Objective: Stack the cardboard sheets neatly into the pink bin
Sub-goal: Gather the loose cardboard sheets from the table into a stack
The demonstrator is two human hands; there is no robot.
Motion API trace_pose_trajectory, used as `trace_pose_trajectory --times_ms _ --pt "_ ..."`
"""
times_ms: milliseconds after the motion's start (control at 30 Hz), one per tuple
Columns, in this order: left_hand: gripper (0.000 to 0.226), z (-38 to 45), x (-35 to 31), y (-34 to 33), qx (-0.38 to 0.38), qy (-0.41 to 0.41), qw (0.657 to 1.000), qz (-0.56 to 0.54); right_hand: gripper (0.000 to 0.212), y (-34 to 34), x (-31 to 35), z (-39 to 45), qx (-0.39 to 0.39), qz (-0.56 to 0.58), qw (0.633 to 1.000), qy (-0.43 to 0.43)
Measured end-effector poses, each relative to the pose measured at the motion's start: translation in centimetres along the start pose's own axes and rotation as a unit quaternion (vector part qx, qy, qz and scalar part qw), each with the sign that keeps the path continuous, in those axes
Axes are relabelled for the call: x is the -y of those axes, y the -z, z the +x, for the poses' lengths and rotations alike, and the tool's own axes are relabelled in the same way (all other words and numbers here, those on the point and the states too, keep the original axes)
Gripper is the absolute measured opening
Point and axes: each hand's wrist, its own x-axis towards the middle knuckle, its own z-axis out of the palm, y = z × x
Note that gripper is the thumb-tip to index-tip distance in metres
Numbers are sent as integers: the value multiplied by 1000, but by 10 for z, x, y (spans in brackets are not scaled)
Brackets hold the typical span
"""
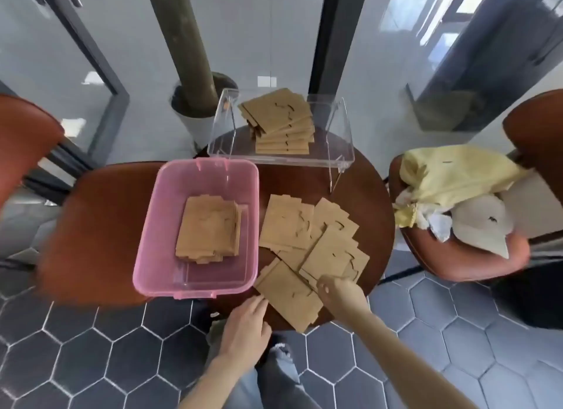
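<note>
So both hands are down at the near edge of the round brown surface (370, 195), working on the closest cardboard sheet (288, 292), which sticks out a bit past the rim. The left hand (243, 326) rests with its fingers loosely together on that sheet's near-left corner, and the right hand (339, 292) is on the sheet's right edge, fingers curled down; can't really tell if it's pinching it or just pressing. Just beyond the right hand there's a messy fan of loose sheets (313, 235), overlapping each other. Ahead and to the left of the left hand sits the pink bin (152, 235), touching the sheets' side of the surface, with a fairly tidy pile of cardboard (208, 228) already in it. Further out past both hands, a clear acrylic stand (344, 134) holds another stack (281, 122).
</note>
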Motion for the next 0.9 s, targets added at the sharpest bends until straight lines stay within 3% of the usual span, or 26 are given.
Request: trace_pose_trajectory --times_ms 100,200,400,533,700,800,900 --pt "61 13 5 -19 -3 -8 997 75 26 0 -9 9 -88 67 993 -31" --pt "69 13 12 -42 35 3 991 133 42 -5 -20 14 -127 100 982 -93" --pt "76 12 23 -62 15 -11 987 161 116 -16 -40 28 -109 169 950 -238" --pt "76 14 27 -64 4 -18 988 155 135 -16 -48 38 -57 175 940 -288" --pt "77 13 28 -67 36 -18 984 174 130 -15 -50 45 -95 205 924 -308" --pt "75 11 27 -65 33 -20 984 174 99 -11 -54 46 -186 265 898 -299" --pt "76 9 25 -62 50 -7 985 167 69 1 -58 42 -212 380 857 -275"
